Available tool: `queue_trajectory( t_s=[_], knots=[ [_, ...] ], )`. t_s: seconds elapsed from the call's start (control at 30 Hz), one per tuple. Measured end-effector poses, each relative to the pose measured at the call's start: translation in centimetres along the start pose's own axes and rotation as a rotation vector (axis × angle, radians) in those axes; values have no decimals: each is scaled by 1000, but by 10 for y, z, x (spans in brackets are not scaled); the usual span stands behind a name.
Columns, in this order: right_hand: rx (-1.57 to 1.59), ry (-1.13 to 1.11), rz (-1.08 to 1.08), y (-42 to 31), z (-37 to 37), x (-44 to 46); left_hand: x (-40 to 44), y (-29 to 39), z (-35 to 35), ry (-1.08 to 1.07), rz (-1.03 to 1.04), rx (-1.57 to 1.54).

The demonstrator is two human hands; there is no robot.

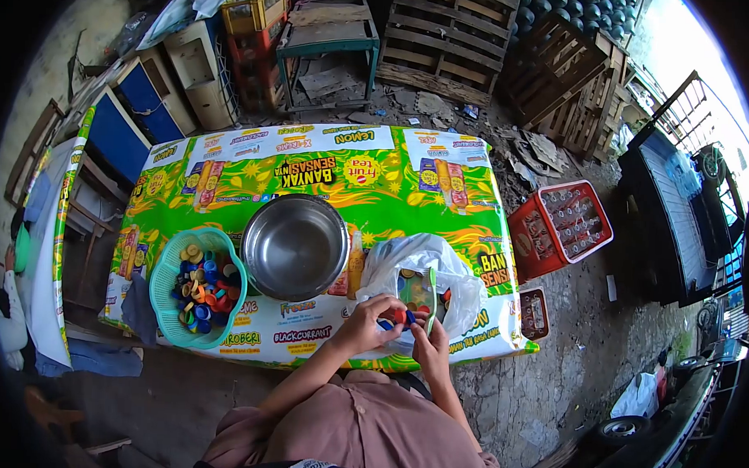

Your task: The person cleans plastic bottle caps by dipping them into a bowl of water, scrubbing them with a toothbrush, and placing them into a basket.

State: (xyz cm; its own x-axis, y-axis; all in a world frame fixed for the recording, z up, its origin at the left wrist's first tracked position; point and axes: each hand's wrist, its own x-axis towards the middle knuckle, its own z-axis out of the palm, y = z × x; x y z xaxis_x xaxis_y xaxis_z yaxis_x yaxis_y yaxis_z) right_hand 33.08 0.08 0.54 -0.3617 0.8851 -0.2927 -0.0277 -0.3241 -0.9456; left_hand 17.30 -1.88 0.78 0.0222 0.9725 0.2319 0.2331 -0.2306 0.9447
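My left hand point(365, 326) has its fingers closed on a red bottle cap point(400, 316) near the table's front edge. My right hand point(430, 345) is closed around a light green-handled tool point(432, 298), whose lower part lies against the fingers; a blue cap point(410, 318) is at its fingertips, beside the red one. Just beyond both hands sits an open white plastic bag point(463, 291) with caps of several colours inside. To the left, a steel bowl point(296, 246) stands with nothing in it. Touching its left side is a turquoise basket point(163, 297) holding many coloured caps.
A green printed cloth covers the table point(392, 206). Right of it stand a red crate of glass bottles point(571, 224) and a smaller crate point(534, 314). Wooden pallets point(447, 43) and a worn small table point(331, 26) are behind. At the far left a person's arm point(9, 308) shows.
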Motion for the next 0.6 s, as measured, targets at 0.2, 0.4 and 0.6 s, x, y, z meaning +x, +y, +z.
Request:
queue_trajectory(
  t_s=[0.2,0.4,0.6],
  knots=[
    [-53,256,-147,19,4,10,-7,5,-27,3,54,-43],
    [-578,487,-533,14,-3,5,-21,-17,-82,165,24,-252],
    [-703,534,-663,3,14,-3,-16,-67,-153,321,-213,54]
  ],
)
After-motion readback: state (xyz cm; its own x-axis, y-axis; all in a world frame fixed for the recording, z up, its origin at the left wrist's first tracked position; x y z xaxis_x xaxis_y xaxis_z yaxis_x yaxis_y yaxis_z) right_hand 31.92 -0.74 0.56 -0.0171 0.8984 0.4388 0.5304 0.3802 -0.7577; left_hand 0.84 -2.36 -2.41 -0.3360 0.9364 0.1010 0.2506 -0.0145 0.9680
